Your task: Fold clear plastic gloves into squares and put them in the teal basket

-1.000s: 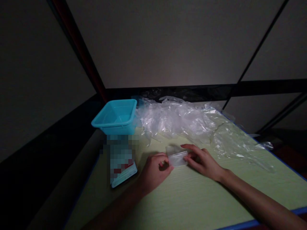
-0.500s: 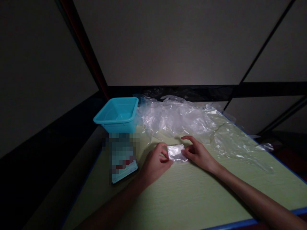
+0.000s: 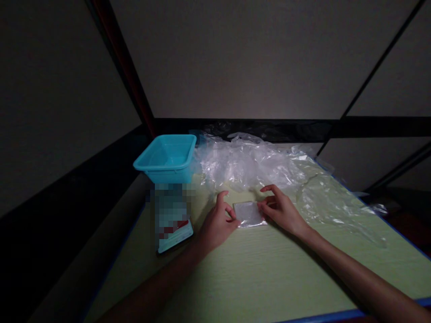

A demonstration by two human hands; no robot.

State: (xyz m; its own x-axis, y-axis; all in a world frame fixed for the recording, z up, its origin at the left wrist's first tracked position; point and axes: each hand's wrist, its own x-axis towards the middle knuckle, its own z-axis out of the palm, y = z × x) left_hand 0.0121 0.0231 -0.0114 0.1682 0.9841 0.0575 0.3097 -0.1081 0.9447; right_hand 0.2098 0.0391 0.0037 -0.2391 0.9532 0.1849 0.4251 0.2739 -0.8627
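A small clear plastic packet (image 3: 249, 214) lies between my two hands over the pale green table (image 3: 242, 278). At its left edge is my left hand (image 3: 220, 222), thumb touching the near left corner, with the index finger raised and apart. My right hand (image 3: 279, 210) pinches the packet's right edge between thumb and a finger, its index finger curled above. What the packet holds, if anything, is too small to tell.
A turquoise basin (image 3: 164, 168) stands at the back left. In front of it lies a partly blurred device (image 3: 175, 237). Crumpled clear plastic (image 3: 249, 161) spreads along the back and down the right side, near a dark wall (image 3: 235, 58).
My left index finger has lifted away from the packet and straightened. The packet looks flatter and less shiny. My right hand has shifted slightly right and up, and the view has shifted a little.
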